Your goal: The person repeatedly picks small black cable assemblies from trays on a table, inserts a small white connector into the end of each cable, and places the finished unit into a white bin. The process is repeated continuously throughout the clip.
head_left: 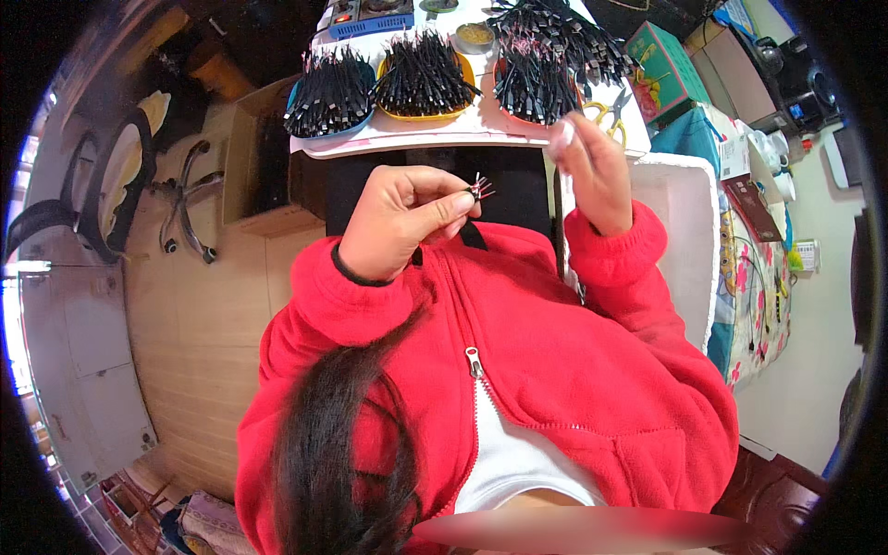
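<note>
Honestly, the risky bit here is that tiny pinch. The left hand (402, 222) is curled almost shut, thumb and forefinger pressed together on a short black cable end (478, 190) whose stripped reddish wire tips fan out just past the fingertips, up in the air above the lap and in front of the white table (481, 137). Those bare strands look flimsy, so I'd guess any squeeze or twist splays them further or bends one off. The right hand (592, 171) is raised just beside it, fingers loosely bunched around something small and pale at the tips; I can't tell what it is or how firmly it's held. If that slips, it likely drops into the red fleece jacket (518, 351) or onto the floor, and good luck finding it. Also, the piles of black cables (421, 74) in the orange tray (387, 67), the blue tray (298, 92) and beyond sit near the table edge, and the yellow-handled scissors (610, 113) lie close behind the right hand, so a careless elbow could snag something.
</note>
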